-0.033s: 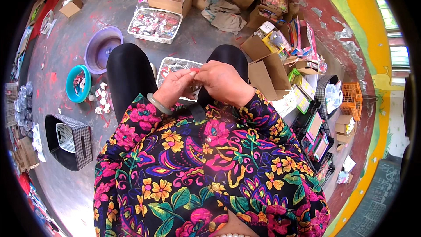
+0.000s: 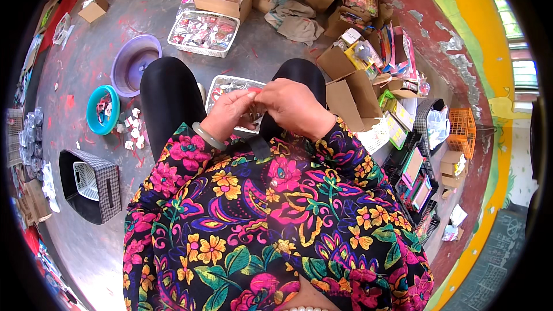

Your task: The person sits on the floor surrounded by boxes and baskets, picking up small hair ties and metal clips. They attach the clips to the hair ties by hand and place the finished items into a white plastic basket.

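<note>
My left hand [image 2: 228,113] and my right hand [image 2: 294,107] meet fingertip to fingertip between my knees. Both are closed in a pinch. A small red piece [image 2: 254,90] shows at the fingertips; its kind is too small to tell, and most of it is hidden by the fingers. Just beyond and below the hands, a white plastic basket [image 2: 216,84] stands between my legs. Small grey and red items [image 2: 230,87] lie in it, partly covered by the hands.
Ahead stands a white basket [image 2: 221,52] of packaged small goods, with a cardboard box [image 2: 230,7] behind it. To the left are a purple basin [image 2: 119,69], a teal basin [image 2: 92,117], white scraps [image 2: 135,132] and a checked bin [image 2: 108,196]. Open cartons [image 2: 345,103] and black crates [image 2: 423,167] crowd the right.
</note>
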`<state>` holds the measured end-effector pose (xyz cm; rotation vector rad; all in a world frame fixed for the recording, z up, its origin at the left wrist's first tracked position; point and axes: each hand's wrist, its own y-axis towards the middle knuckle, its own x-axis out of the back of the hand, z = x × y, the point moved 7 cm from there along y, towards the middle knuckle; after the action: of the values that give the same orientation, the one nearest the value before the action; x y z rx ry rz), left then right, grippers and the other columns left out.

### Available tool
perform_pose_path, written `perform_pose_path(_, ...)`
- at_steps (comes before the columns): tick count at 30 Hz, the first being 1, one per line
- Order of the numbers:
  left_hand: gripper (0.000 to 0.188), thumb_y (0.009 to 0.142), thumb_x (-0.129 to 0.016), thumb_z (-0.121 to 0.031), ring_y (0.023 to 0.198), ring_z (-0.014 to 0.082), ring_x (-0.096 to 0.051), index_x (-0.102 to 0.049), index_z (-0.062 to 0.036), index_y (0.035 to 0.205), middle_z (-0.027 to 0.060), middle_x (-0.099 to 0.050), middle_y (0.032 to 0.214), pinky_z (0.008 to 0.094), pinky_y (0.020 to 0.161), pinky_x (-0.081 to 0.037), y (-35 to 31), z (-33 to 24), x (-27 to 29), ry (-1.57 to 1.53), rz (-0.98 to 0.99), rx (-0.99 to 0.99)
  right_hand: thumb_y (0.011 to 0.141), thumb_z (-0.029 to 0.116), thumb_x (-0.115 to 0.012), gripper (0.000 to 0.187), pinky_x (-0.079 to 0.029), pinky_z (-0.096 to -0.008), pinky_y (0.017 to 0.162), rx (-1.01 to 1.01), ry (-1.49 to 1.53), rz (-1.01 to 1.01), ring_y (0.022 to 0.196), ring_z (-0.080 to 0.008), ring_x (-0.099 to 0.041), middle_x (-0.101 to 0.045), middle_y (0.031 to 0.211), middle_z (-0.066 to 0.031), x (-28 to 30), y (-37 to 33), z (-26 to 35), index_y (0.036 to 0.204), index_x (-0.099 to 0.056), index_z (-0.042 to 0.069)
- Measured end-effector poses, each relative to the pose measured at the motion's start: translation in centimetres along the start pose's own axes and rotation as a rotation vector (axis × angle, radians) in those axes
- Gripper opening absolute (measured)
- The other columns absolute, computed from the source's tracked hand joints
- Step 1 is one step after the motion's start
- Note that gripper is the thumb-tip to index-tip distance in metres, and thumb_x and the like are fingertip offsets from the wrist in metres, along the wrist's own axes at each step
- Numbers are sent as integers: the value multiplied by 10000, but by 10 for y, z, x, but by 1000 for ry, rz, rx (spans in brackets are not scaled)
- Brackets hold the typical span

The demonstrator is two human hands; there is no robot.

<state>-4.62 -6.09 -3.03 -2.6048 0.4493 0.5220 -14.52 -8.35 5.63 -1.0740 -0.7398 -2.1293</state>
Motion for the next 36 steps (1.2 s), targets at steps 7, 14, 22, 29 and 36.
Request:
perform_pose_path(7,318,941,-406,-252,771,92,-590,-538,-45,1143,43,-610,926,189,548,-508,0,-9,1,-211,-24,-57,697,134,-704,349,-446,-232,644,-422,428,-205,728,-95,-530,-587,851,-57,10,-8,-44,1006,-598,11)
perform_pose_path(14,312,934,-431,-227,816,101,-587,-510,-41,1173,54,-597,978,203,593,-523,0,-10,-1,-288,19,-88,747,150,-676,204,-446,-243,596,-434,675,-190,692,-112,-570,-609,771,-56,-15,-12,-46,858,-642,-18)
perform_pose_path(22,297,861,-544,-101,793,103,-605,-519,-5,1140,59,-605,972,194,525,-510,1,-13,1,-118,9,-110,815,126,-612,171,-410,-218,617,-409,735,-263,714,-94,-535,-594,788,-42,-3,-13,-47,832,-639,-42)
perform_pose_path(29,180,851,-568,-116,593,72,-571,-602,-4,987,49,-630,858,169,412,-433,7,-3,16,-51,-83,-82,810,185,-636,219,-401,-217,571,-604,912,-198,649,-57,-491,-560,681,11,-20,-13,-48,827,-633,-33)
perform_pose_path(36,248,876,-544,-186,617,59,-571,-543,-21,1063,45,-628,870,143,386,-362,1,-6,4,-178,-16,78,808,176,-641,162,-358,-170,505,-714,1161,-239,581,-30,-487,-573,663,23,-29,-18,-60,783,-620,17)
